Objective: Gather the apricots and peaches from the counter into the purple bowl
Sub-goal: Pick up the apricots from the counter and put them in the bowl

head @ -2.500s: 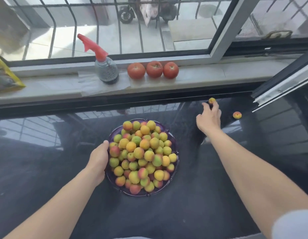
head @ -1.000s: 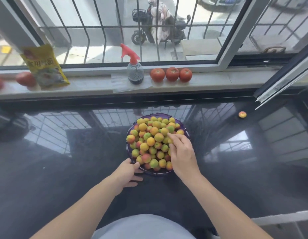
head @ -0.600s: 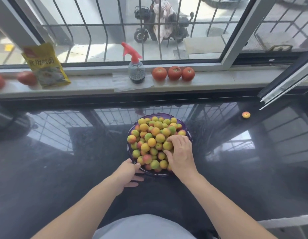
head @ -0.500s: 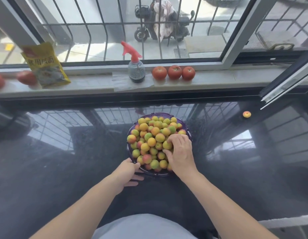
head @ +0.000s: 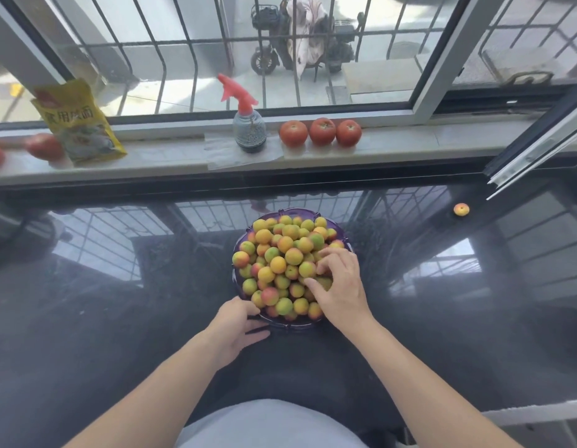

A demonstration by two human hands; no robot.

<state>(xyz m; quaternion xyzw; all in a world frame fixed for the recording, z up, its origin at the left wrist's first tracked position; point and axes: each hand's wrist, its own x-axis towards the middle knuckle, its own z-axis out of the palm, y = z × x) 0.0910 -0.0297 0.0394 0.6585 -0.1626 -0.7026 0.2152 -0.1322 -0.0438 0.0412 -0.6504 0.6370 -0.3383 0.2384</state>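
On the glossy black table (head: 119, 318) below a barred window, the heaped purple bowl (head: 237, 279) is gripped by the left hand (head: 237, 328), the right hand (head: 340, 286) lies loosely spread over its fruit, perhaps touching some, and one apricot (head: 461, 209) sits well apart beyond.

1. The right hand (head: 340, 291), which 2.5 s ago reached to a fruit at the far edge of the bench (head: 119, 318), now lies over the heaped fruit in the purple bowl (head: 293, 325), fingers spread
2. That far fruit is gone from the bench
3. The left hand (head: 235, 328) has shifted from the bowl's left side to its near rim
4. The right hand's fingers have loosened since half a second ago
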